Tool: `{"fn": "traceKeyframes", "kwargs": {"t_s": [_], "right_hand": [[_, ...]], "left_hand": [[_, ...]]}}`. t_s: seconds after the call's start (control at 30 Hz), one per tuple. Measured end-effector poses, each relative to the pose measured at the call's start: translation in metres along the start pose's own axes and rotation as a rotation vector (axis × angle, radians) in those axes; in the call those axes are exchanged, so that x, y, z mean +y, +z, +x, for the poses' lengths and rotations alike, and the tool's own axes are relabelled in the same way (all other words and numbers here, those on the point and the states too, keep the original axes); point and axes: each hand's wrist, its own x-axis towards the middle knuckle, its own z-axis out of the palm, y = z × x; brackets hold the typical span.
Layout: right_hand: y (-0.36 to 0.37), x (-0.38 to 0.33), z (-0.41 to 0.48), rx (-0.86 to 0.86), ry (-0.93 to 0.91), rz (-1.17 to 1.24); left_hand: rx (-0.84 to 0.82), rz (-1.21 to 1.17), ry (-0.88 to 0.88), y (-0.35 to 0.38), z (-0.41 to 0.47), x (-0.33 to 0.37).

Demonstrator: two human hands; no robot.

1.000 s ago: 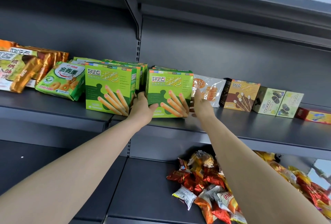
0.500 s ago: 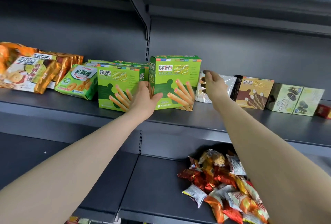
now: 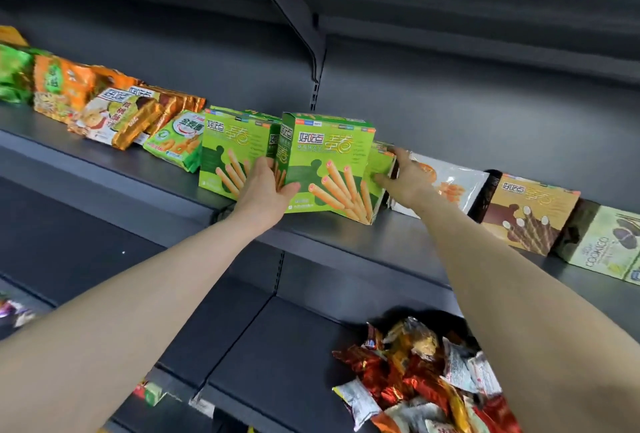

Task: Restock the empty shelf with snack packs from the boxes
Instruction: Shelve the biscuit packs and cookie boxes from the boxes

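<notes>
green snack box (image 3: pixel 329 162) stands on the grey shelf (image 3: pixel 398 245), held between both hands. left hand (image 3: pixel 265 190) grips its lower left corner, thumb across the front; right hand (image 3: pixel 407 180) pinches its right edge. just left of the left hand stands a matching box (image 3: pixel 228 152). right of the right hand lies a clear packet (image 3: pixel 457 183).

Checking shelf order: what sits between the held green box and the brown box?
Head view: a clear snack bag, partly behind the right hand gripping the green box.
</notes>
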Motion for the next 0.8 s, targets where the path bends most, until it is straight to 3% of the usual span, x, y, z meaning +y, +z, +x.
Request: {"fn": "traceKeyframes", "kwargs": {"t_s": [0.1, 0.27, 0.47, 0.8], "right_hand": [[0.006, 0.004, 0.003, 0.036, -0.024, 0.289], [-0.013, 0.011, 0.0, 0.212, 0.033, 0.445], [-0.074, 0.037, -0.019, 0.391, 0.006, 0.32], [-0.067, 0.054, -0.065, 0.327, 0.165, 0.596]], "left_hand": [[0.036, -0.025, -0.053, 0.004, -0.007, -0.003], [0.027, -0.001, -0.071, 0.013, -0.012, -0.002], [-0.017, 0.004, -0.08, 0.033, 0.001, 0.007], [-0.157, 0.103, -0.117, 0.059, 0.037, 0.013]]}}
